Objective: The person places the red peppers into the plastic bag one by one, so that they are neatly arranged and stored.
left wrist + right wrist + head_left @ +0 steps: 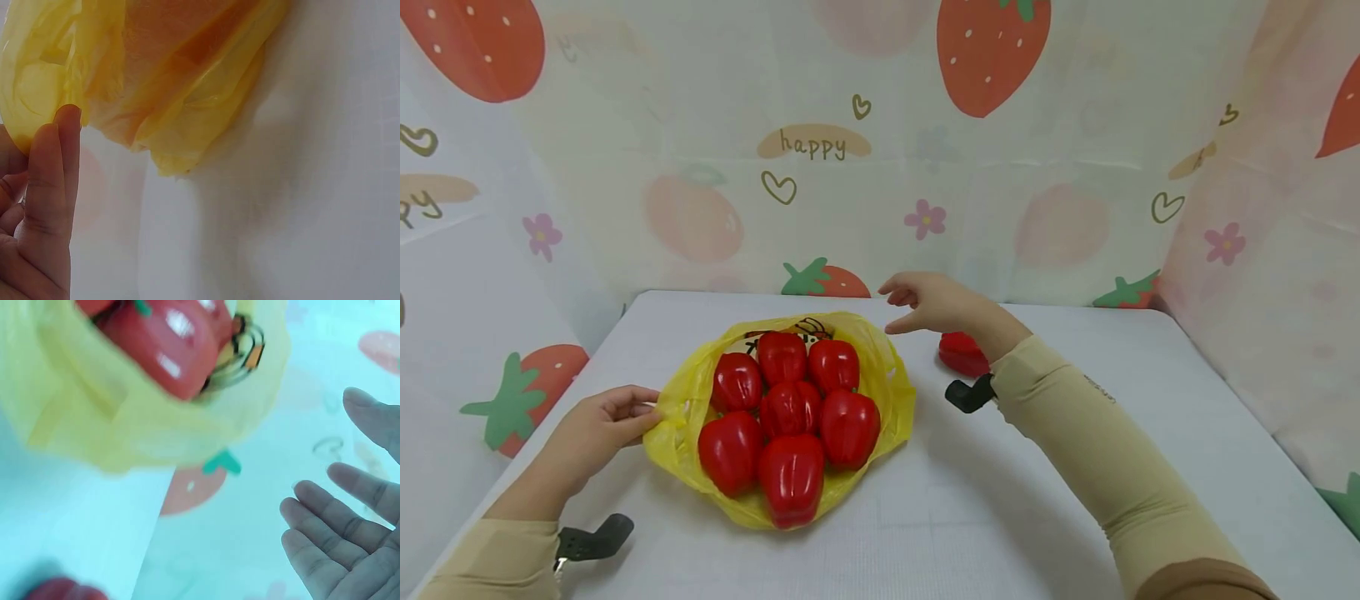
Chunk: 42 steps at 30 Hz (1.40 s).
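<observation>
A yellow plastic bag [679,433] lies spread wide on the table, its mouth turned up. Several glossy red bell peppers [791,408] are bunched inside it. At the bag's left edge, my left hand [597,433] pinches the plastic between thumb and fingers; the left wrist view shows fingertips against the yellow film [47,94]. My right hand [938,304] is raised beyond the bag's far right rim, fingers spread from the thumb and holding nothing. Another red bell pepper [961,355] rests on the table right of the bag, partly hidden by my right forearm.
The white table [880,550] ends at a back edge close to a curtain [880,217] printed with strawberries, hearts and flowers. The same cloth hangs along the left and right sides. A black wrist-camera mount [597,537] juts from my left wrist.
</observation>
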### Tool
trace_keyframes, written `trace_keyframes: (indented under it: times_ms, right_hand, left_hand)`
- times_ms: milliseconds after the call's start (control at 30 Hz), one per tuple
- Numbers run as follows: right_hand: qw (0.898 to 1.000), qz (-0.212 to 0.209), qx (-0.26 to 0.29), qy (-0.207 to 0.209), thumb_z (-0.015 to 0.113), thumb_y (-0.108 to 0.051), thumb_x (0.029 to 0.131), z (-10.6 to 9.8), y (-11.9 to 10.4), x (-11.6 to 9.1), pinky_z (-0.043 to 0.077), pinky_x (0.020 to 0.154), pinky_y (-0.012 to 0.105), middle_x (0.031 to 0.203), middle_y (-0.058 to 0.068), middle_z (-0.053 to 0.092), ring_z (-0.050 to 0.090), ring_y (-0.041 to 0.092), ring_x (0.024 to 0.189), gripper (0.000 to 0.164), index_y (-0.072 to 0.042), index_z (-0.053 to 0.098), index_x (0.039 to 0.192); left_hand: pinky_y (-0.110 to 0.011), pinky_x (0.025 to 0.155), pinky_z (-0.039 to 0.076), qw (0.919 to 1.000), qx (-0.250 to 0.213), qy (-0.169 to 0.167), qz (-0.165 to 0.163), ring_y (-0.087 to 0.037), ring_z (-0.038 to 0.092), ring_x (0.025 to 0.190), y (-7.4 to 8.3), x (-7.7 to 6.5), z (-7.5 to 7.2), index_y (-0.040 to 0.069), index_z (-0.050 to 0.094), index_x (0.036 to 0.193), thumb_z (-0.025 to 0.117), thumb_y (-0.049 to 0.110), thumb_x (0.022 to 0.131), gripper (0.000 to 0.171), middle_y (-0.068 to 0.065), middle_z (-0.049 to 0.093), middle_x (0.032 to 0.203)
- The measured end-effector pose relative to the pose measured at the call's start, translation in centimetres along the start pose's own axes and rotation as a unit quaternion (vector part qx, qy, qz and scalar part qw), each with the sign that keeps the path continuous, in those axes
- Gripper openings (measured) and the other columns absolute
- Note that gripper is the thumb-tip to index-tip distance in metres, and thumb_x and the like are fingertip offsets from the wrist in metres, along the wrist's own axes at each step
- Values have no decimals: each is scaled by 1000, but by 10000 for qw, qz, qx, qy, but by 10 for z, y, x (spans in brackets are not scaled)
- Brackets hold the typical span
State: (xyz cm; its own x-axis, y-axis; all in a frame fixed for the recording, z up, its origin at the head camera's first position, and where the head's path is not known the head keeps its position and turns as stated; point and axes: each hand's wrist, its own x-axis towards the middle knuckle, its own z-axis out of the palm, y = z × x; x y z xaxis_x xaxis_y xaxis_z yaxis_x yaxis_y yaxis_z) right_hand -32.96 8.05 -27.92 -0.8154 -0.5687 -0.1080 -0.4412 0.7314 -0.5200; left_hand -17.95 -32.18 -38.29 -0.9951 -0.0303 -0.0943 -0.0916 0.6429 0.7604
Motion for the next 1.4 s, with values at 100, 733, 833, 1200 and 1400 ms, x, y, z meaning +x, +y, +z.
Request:
trace_keyframes:
  times_ms: [100, 733, 833, 1200, 1400]
  right_hand:
    - [9997, 228, 81, 79, 73, -30, 77, -6, 16, -6, 49, 87, 34, 120, 1, 55, 49, 20, 113, 55, -19, 49, 126]
    - [9904, 1281, 342, 388, 69, -23, 81, -12, 107, -32, 50, 85, 42, 126, 14, 50, 47, 31, 115, 54, -12, 47, 128]
    - [9884, 1425, 344, 396, 68, -23, 82, -8, 115, -33, 50, 86, 42, 129, 17, 48, 45, 33, 116, 55, -10, 46, 130]
    - [9826, 1836, 175, 205, 71, -27, 79, 7, 127, -32, 49, 85, 41, 126, 17, 47, 44, 33, 113, 65, -2, 43, 132]
    - [9863, 1646, -54, 59, 69, -16, 79, 9, 126, -33, 47, 88, 45, 129, 17, 44, 40, 34, 117, 65, -6, 40, 136]
  left_hand:
    - [-32, 76, 54, 10000, 0, 12, -8, -20, 62, 88, 1, 0, 1, 3, 52, 122, 57, 44, 87, 54, -12, 62, 101]
    - [-35, 77, 54, 10000, 17, 0, -26, -20, 62, 88, 2, 0, 4, 3, 52, 122, 58, 43, 87, 54, -11, 63, 100]
    - [-35, 78, 54, 10000, 15, -5, -30, -20, 61, 88, 2, 0, 4, 3, 52, 122, 58, 43, 87, 54, -11, 63, 100]
    - [-35, 77, 54, 10000, 24, -20, -42, -20, 61, 89, 3, 0, 5, 3, 52, 122, 58, 42, 87, 53, -11, 63, 100]
    - [-35, 78, 54, 10000, -7, -22, -47, -20, 61, 89, 1, 0, 5, 3, 52, 122, 58, 43, 87, 54, -11, 62, 101]
